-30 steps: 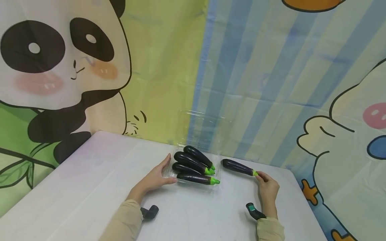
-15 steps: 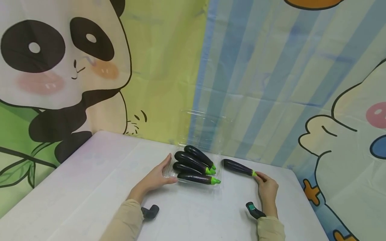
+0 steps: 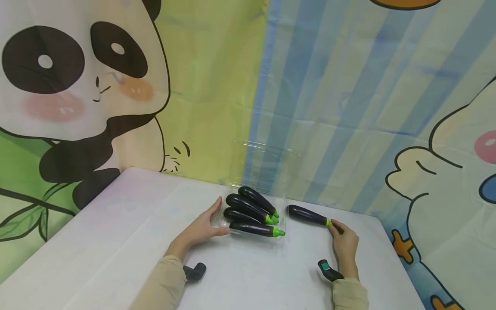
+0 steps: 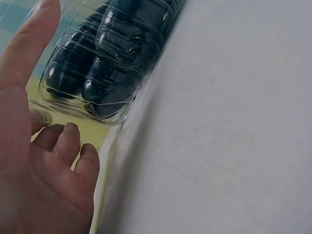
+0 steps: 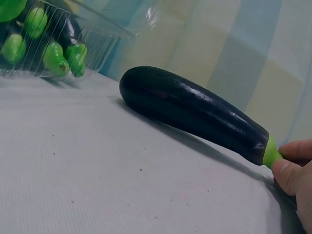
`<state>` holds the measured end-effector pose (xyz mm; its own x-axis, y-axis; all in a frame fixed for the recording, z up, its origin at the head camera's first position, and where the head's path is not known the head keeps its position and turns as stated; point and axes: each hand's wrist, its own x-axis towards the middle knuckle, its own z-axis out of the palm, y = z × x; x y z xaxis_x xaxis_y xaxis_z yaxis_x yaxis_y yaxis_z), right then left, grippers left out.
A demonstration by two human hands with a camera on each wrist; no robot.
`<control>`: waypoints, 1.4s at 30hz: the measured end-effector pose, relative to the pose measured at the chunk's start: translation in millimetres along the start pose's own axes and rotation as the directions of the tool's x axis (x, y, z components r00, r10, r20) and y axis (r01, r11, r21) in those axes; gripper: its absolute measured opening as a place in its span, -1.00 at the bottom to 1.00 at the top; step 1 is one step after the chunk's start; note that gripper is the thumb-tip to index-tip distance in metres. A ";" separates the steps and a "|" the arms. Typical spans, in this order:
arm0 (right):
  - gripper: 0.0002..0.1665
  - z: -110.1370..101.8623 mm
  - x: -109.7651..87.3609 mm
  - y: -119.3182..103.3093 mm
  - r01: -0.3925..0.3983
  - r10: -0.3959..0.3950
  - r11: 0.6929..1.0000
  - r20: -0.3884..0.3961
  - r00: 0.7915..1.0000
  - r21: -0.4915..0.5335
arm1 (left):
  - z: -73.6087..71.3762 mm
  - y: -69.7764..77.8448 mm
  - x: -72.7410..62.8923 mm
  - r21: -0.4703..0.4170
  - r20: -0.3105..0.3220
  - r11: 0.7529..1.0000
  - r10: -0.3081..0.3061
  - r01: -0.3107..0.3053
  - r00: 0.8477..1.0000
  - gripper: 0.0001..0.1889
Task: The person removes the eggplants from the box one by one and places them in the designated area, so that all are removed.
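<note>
A clear plastic box (image 3: 284,234) stands on the white table with its lid (image 3: 263,161) raised at the back. Inside lie several dark purple eggplants (image 3: 248,228) with green stems, all pointing right. My left hand (image 3: 201,226) grips the box's left end, thumb (image 4: 39,34) along the near side and the other fingers round the end. To the right of the box, another eggplant (image 3: 308,214) slants across the table. My right hand (image 3: 345,243) pinches its green stem (image 5: 271,153) between thumb and finger. The blunt end of this eggplant points toward the box.
A white table (image 3: 116,249) runs back to a printed curtain (image 3: 217,107) with a panda and stripes. Black wrist devices (image 3: 195,272) sit at both wrists, below beige sleeves (image 3: 160,284). The raised lid overlaps the curtain in the head view.
The head view has shifted very slightly. Both hands keep their holds, and the box and the pinched eggplant stay in place.
</note>
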<state>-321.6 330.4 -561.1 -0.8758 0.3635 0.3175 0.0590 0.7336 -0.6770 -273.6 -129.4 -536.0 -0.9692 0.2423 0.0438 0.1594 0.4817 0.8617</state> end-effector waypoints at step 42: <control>-0.65 0.8 -3.7 -2.0 -0.047 0.051 0.996 -0.043 0.998 0.082 | 5.4 -5.7 -2.9 -0.035 -0.059 0.998 0.049 -0.051 0.997 0.10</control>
<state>-318.8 327.1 -561.5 -0.8504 0.4244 0.3109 0.0607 0.6663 -0.7432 -270.7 -128.3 -543.9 -0.9697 0.2151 0.1159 0.2020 0.4386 0.8757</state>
